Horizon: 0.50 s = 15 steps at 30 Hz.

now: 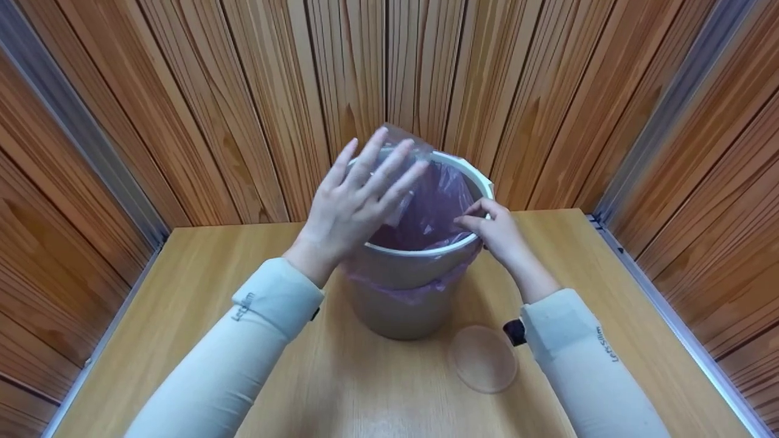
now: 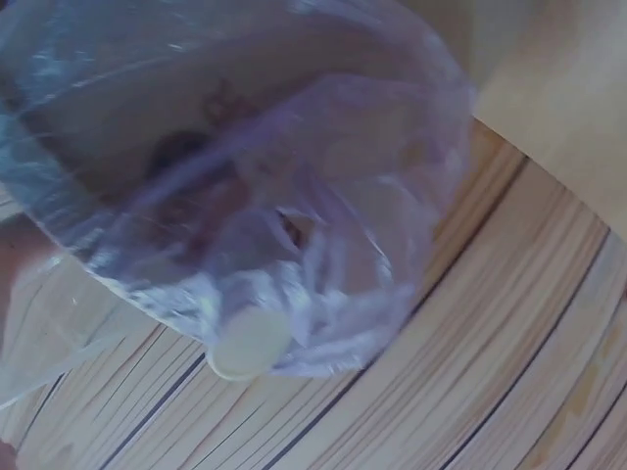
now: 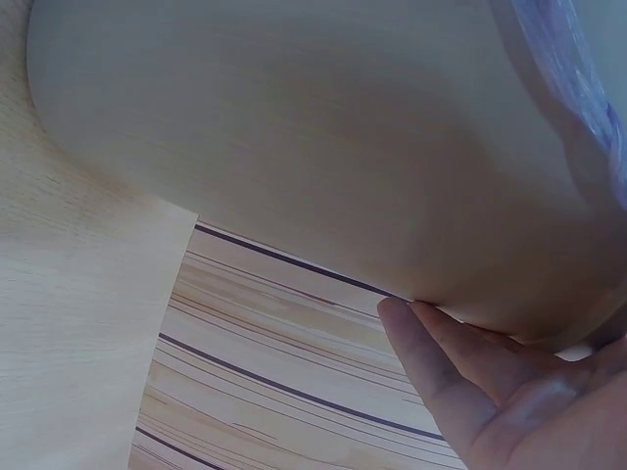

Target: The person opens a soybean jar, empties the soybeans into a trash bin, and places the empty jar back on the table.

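A grey-beige trash can (image 1: 401, 310) with a white rim stands upright, lined with a thin purple bag (image 1: 441, 201) folded over its edge. Above the can's left side is my left hand (image 1: 350, 204), its fingers long and spread. A clear plastic piece (image 1: 406, 139) shows past those fingertips; the left wrist view has the clear plastic (image 2: 69, 323) between bits of finger at the left edge. My thumb is hidden from the head camera. On the near right rim my right hand (image 1: 496, 228) grips the can, some fingers inside and others against the outer wall (image 3: 323, 147).
A round translucent lid (image 1: 484, 359) lies flat on the wooden table (image 1: 243, 365), in front of the can and close to the right sleeve. Wood-patterned panels (image 1: 261, 109) rise behind the table and on both sides, with metal strips at the corners.
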{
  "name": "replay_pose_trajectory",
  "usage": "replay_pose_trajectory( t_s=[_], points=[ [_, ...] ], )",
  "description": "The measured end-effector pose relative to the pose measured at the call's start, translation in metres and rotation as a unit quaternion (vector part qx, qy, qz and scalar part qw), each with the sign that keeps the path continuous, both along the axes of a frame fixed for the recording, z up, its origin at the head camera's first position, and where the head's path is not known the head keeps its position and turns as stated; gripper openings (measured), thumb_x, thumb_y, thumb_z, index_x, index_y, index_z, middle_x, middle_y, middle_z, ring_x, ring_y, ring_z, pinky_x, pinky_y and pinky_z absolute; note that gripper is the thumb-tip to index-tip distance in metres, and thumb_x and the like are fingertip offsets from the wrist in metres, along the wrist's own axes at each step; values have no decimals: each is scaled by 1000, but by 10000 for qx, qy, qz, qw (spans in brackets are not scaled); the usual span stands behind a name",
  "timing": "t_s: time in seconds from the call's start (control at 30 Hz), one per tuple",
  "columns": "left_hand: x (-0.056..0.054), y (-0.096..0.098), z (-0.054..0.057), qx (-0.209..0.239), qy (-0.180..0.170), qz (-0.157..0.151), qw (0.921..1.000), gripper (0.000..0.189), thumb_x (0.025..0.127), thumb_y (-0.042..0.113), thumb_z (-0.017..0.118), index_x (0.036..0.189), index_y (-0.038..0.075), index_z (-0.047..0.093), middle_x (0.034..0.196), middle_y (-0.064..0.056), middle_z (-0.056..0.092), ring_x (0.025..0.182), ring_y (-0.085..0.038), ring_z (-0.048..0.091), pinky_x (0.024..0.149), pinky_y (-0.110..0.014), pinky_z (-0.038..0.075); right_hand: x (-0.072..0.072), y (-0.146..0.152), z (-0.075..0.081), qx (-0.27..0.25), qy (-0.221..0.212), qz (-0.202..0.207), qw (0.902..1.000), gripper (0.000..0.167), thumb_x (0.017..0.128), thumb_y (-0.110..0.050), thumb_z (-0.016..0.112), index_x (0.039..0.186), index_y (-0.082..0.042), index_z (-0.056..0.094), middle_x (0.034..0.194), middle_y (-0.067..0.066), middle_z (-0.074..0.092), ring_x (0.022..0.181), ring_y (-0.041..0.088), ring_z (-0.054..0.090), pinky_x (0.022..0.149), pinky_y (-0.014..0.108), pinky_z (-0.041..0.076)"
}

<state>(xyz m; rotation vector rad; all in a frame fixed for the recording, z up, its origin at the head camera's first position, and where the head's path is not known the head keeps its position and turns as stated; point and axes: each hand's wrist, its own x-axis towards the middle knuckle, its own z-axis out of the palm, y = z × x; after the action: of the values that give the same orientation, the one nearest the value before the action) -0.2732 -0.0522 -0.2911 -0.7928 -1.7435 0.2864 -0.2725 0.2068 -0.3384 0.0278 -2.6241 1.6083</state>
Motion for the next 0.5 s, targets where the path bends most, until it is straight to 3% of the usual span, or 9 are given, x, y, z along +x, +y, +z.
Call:
replay_pose_trajectory(
  t_s=[0.1, 0.2, 0.33, 0.5],
  points=[
    [5, 2, 1, 568, -658, -105, 9962, 82, 78, 45, 79, 147, 21, 42, 152, -5, 46, 140, -30, 42, 115, -46, 35, -1, 1, -1, 6, -8, -12, 10000, 20, 90, -25, 65, 97, -7, 59, 92, 2, 50, 78, 14, 47, 64, 26, 42],
    [11, 3, 2, 1147, -1257, -207, 9852, 99, 67, 54, 83, 148, 16, 40, 152, -9, 44, 141, -33, 40, 114, -49, 35, -2, 2, -2, 38, -1, 9, 10000, 21, 90, -24, 65, 98, -6, 59, 95, 3, 50, 83, 15, 48, 66, 26, 43],
    [18, 4, 2, 1795, -1785, -411, 9665, 108, 64, 63, 82, 148, 12, 38, 151, -11, 44, 139, -33, 39, 113, -49, 35, -4, 2, -2, -17, 65, 1, 10000, 20, 89, -23, 65, 96, -5, 60, 94, 2, 52, 82, 14, 48, 64, 26, 43],
    [29, 0, -4, 2522, -2167, -950, 9383, 117, 59, 68, 83, 147, 7, 38, 151, -11, 44, 137, -30, 41, 110, -48, 37, -4, 1, -1, -50, 11, 38, 10000, 26, 89, -23, 65, 104, -3, 60, 102, 5, 53, 85, 16, 49, 64, 27, 44]
  ],
)
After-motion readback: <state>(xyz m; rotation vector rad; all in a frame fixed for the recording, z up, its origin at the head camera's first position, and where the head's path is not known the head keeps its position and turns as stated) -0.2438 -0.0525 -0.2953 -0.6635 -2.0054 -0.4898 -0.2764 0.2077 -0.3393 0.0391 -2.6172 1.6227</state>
